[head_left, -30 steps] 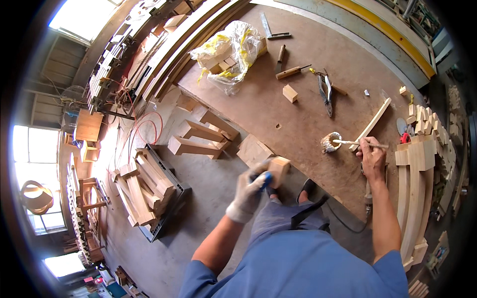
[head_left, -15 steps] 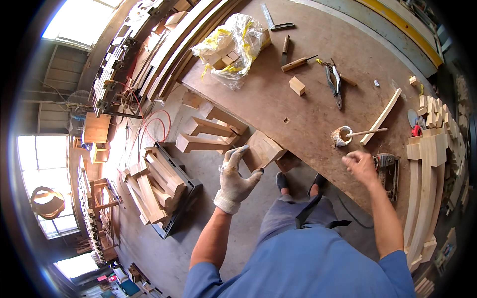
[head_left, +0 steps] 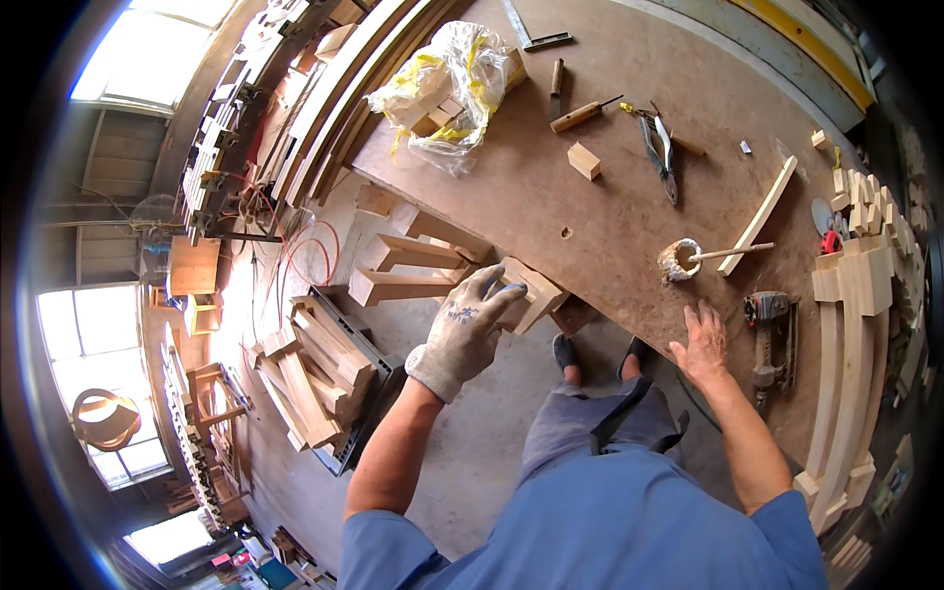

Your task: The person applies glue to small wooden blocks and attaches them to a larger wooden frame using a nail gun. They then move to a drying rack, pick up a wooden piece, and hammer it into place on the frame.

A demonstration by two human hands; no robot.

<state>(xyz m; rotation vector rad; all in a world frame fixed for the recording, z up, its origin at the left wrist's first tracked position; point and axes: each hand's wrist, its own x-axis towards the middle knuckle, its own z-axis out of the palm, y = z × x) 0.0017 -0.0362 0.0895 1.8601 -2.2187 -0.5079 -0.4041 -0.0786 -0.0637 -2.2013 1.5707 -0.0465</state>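
My left hand (head_left: 460, 332), in a whitish work glove, is raised beside the near left edge of the workbench (head_left: 610, 261). Its fingers are apart, and nothing shows in them. Just past its fingertips is a pale wooden block end (head_left: 536, 297), at the bench edge; whether the glove touches it I cannot tell. Bare and with fingers spread, my right hand (head_left: 700, 342) lies at the bench's near edge. Close to it are a crusted pot (head_left: 677, 264) with a stick (head_left: 733, 253) in it, and a red and grey power tool (head_left: 767, 339).
A plastic bag (head_left: 442, 93) of wood blocks, a square (head_left: 536, 41), chisels (head_left: 580, 116), pliers (head_left: 661, 162), a small block (head_left: 584, 160) and a wood strip (head_left: 759, 216) lie on the bench. Shaped wooden legs (head_left: 846, 344) are stacked at right; more fill a black crate (head_left: 339, 423) on the floor.
My left hand has turned so the glove's back shows, and shifted slightly. My right hand has gone from curled fingers to spread ones and come down at the bench edge.
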